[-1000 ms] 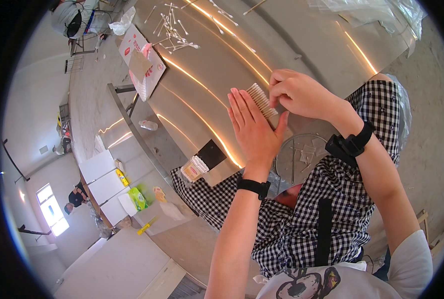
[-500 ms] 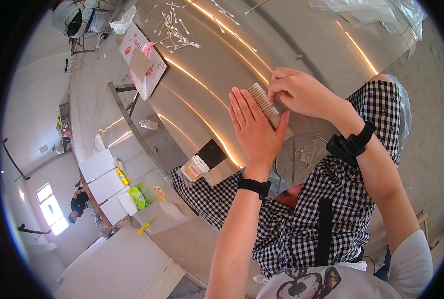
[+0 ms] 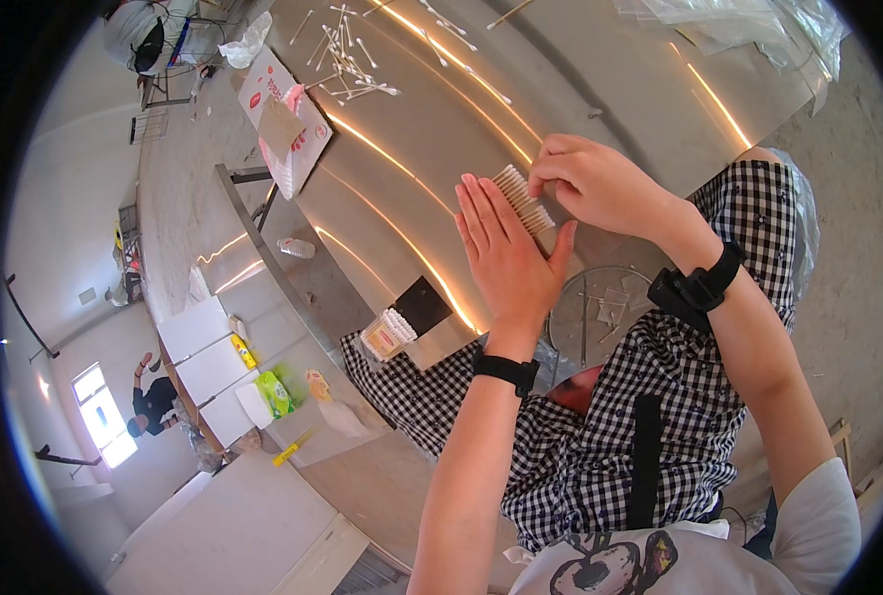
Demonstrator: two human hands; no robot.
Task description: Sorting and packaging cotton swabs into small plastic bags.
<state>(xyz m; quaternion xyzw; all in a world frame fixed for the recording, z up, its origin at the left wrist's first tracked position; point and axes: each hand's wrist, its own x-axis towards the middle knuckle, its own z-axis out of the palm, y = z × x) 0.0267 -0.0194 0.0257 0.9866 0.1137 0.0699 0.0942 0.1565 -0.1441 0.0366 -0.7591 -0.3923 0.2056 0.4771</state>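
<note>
A neat row of cotton swabs (image 3: 524,201) lies side by side on the shiny metal table (image 3: 392,183). My left hand (image 3: 509,253) rests flat along the row's left side, its fingers stretched out and held together, the thumb apart at the near end. Curled at the row's right edge, my right hand (image 3: 600,183) has its fingers drawn into a pinch at the swab tips; what they hold, if anything, is hidden. Farther off on the table, loose cotton swabs (image 3: 347,61) lie scattered. A pack of cotton swabs (image 3: 388,335) stands by the table's near left edge, beside a dark square (image 3: 423,304).
A printed card with pink wrapping (image 3: 285,124) lies at the table's left edge. Clear plastic bags (image 3: 749,30) cover the far right corner. To the left, a second table holds white boxes (image 3: 208,372) and a green packet (image 3: 275,394). A co-worker (image 3: 154,402) is in the background.
My right hand has shifted slightly left, closer against the swab row. My left hand stays in place. The co-worker in the background has raised an arm.
</note>
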